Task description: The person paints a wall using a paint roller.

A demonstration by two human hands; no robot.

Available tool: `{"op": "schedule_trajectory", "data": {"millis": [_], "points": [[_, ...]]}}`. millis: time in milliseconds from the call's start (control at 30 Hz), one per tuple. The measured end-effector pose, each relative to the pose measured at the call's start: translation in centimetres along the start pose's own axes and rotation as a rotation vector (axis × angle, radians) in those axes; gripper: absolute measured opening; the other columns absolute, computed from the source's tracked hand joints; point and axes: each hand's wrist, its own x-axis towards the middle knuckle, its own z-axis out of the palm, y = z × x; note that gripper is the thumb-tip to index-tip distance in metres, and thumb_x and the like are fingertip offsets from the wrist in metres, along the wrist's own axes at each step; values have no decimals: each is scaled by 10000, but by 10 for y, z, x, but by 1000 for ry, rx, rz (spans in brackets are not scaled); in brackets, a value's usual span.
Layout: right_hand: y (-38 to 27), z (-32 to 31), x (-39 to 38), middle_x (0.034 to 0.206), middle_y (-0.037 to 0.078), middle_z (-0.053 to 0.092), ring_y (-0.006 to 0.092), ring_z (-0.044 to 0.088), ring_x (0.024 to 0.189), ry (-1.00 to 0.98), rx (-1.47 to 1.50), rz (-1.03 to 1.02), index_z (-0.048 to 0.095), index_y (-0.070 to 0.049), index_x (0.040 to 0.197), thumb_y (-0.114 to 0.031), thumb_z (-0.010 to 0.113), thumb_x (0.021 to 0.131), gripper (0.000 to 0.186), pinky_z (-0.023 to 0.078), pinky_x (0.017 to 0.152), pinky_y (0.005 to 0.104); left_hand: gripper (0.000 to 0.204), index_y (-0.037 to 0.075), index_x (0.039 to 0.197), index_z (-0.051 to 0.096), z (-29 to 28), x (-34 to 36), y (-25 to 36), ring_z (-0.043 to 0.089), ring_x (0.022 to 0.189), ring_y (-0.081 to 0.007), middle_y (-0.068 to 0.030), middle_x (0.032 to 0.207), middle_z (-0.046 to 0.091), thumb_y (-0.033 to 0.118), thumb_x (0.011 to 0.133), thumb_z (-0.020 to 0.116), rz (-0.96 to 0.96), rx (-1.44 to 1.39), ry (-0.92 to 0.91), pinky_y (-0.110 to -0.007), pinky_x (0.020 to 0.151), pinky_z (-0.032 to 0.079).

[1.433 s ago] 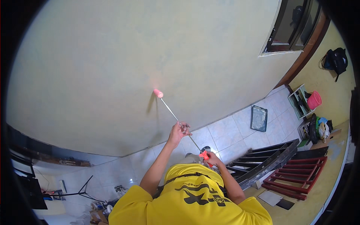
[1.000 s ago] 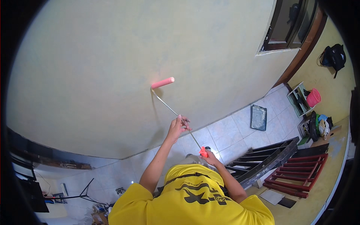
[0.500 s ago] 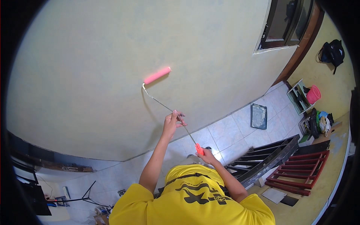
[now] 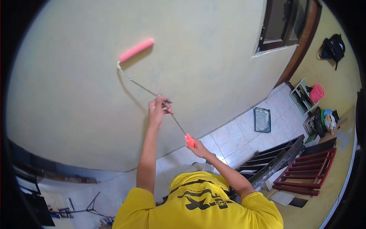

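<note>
A paint roller with a pink sleeve [image 4: 136, 50] lies against the pale, patchy wall [image 4: 84, 87]. Its thin metal rod runs down to the right, ending in an orange-red handle [image 4: 189, 140]. My left hand [image 4: 158, 107] pinches the rod around its middle, with some fingers curled loosely. Around the handle, my right hand [image 4: 199, 148] is closed. Both arms reach forward, the left one higher up the wall.
On the tiled floor to the right sits a paint tray [image 4: 262, 120]. A black slatted frame [image 4: 267, 162] and a red slatted frame [image 4: 305, 171] are beside me. A window [image 4: 282, 24] is at upper right; a tripod [image 4: 90, 208] stands at lower left.
The roller has moved up and to the left along the wall. Both hands have gone with it, keeping their hold on the rod and the handle.
</note>
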Motion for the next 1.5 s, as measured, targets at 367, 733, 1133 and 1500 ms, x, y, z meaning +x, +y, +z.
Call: {"op": "schedule_trajectory", "data": {"millis": [367,733,1133,1500], "points": [[-75,24,-3,574,67,461,110,386,587,111,-34,90,537,21,755,-264,650,854,322,405,572,308,549,76,714,468,19,9,55,248,415,-60,44,529,249,514,989,284,84,-269,-215,-206,362,233],[-151,-16,-5,501,-12,440,91,398,456,-116,113,236,488,-38,662,-316,675,844,381,363,450,278,490,111,712,428,42,29,105,230,383,-53,36,541,291,487,996,292,143,-381,-271,-194,315,215],[-144,2,-12,479,3,455,92,403,405,-33,124,144,465,-43,574,-251,683,820,389,358,414,301,445,124,718,398,45,13,122,202,367,-38,58,517,248,483,980,374,246,-446,-134,-181,301,217],[-109,17,-26,480,-18,429,78,383,394,-148,258,404,437,-77,550,-65,691,802,358,298,387,260,260,37,896,533,1,-44,59,455,598,-68,21,678,433,280,975,485,12,-449,-88,-237,538,432]]}}
